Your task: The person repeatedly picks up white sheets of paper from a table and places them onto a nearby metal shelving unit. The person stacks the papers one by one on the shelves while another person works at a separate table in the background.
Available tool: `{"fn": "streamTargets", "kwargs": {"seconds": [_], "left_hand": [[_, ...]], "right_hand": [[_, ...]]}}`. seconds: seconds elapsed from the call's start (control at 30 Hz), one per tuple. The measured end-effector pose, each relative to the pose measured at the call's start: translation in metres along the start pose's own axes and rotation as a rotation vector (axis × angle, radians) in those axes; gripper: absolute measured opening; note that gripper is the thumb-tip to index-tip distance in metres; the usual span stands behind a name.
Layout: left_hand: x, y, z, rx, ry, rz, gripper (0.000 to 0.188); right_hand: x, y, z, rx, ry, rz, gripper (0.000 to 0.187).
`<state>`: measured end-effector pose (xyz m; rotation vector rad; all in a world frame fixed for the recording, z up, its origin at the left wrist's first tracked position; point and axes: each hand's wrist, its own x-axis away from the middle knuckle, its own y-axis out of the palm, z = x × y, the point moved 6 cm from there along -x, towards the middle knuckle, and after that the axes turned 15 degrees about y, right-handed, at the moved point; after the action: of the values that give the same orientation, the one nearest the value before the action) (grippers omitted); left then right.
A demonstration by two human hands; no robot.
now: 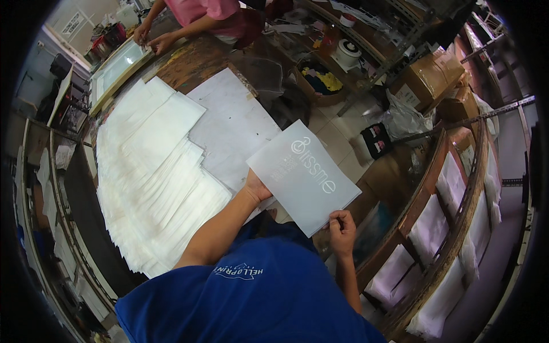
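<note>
Bench (180,64) in a crowded workshop, running away from me on my left; its surface is brown and stained where bare.

Nearest: my blue shirt (251,300), with the sheaf (294,191) of milky, translucent sheets just beyond it. The sheaf is off the bench and tilted between my hands, white lettering face up. Its near edge shows more than one layer; exact count cannot be read.

Progress (judgement): partway at most. One printed sheaf is in hand and apart from the rest; a large fanned pile (166,177) of white sheets lies on the bench at my left, so much handling seems left. Whether the pile carries lettering, I cannot tell.

Fingers: those of my right hand (343,226) are curled in, tips closed on the sheaf's near short edge. My left hand (258,187) goes under the left long edge and supports it from beneath; its fingers are hidden there, so how far open they are is not determined.

Beyond the hands: a pale board (229,106) lies flat on the bench, partly covered by the pile. To my right, white stacks (429,228) sit in a wooden rack.

Far end: a co-worker in a pink top (209,11) leans over the bench, both hands at a wood-edged frame (123,67). Far right, cardboard boxes (432,77) stand near metal shelving.
</note>
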<state>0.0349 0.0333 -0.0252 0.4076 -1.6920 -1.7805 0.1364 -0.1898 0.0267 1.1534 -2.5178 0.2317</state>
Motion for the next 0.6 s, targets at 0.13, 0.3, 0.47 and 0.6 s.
{"fn": "streamTargets", "kwargs": {"seconds": [0.13,0.3,0.47,0.6], "left_hand": [[-0.006,-0.001,-0.004,-0.091,-0.020,0.023,0.046],[-0.010,-0.006,-0.003,-0.130,-0.036,0.001,0.043],[-0.015,0.015,-0.007,-0.216,0.004,-0.006,0.048],[-0.023,-0.031,0.026,-0.505,0.259,-0.067,0.051]], "right_hand": [[0.010,-0.005,0.007,-0.031,0.011,0.065,0.007],[0.015,-0.008,0.008,-0.025,0.011,0.109,0.009],[0.021,-0.028,0.006,0.032,0.028,0.191,0.008],[0.024,-0.087,0.054,0.147,0.063,0.429,0.015]]}}
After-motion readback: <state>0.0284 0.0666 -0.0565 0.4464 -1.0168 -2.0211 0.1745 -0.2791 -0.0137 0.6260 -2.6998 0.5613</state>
